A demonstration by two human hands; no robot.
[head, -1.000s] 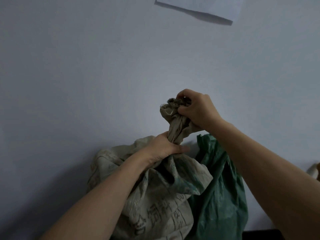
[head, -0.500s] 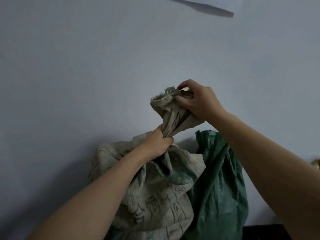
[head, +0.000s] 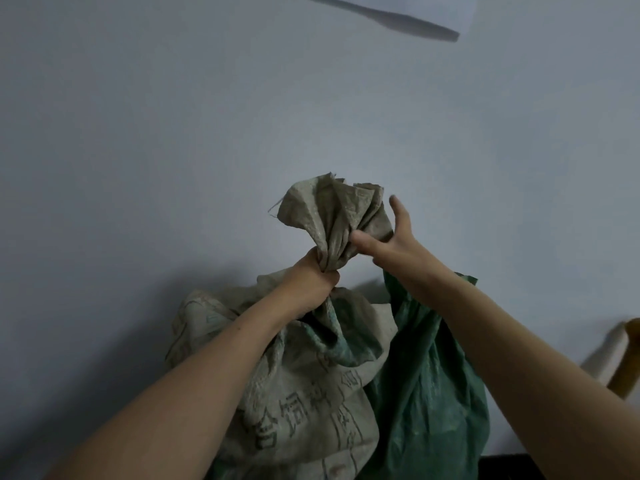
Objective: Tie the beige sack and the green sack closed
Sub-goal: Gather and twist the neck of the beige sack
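A beige woven sack [head: 298, 403] with dark printed characters stands against the wall. Its mouth is gathered into a bunched neck that fans out above my left hand [head: 311, 282]. That hand grips the neck tightly just below the fan. My right hand [head: 391, 247] is open beside the fanned top, its thumb and one raised finger spread, touching the cloth's right side. A green sack [head: 429, 393] stands right of the beige one, partly behind my right forearm; its top hangs loose.
A pale blue-grey wall [head: 173, 150] fills the background close behind both sacks. A white sheet hangs on it at the top right [head: 433, 8]. A yellowish wooden piece [head: 627, 358] shows at the right edge. A dark surface [head: 502, 467] lies at the bottom right.
My right hand has let go of the sack's top and opened beside it. The freed top has spread out. My left hand keeps its grip on the neck.
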